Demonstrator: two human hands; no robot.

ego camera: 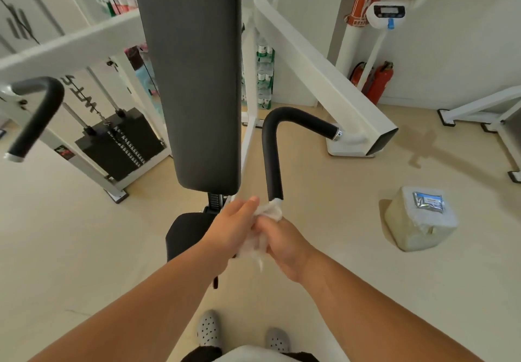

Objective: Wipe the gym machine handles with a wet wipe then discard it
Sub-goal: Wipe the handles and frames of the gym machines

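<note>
Wet wipe (263, 229) sits bunched between your left hand (234, 226) and right hand (284, 244), both grasping it at the right handle (272, 161) tip; wrap it fully around the foam, then slide upward.

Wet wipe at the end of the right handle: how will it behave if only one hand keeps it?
The wet wipe looks limp: it is crumpled between the left hand and right hand, with a ragged tail hanging below. Probably very light, so it would droop rather than hold shape. Bunched against the tip of the right handle, it seems to conform readily.
</note>
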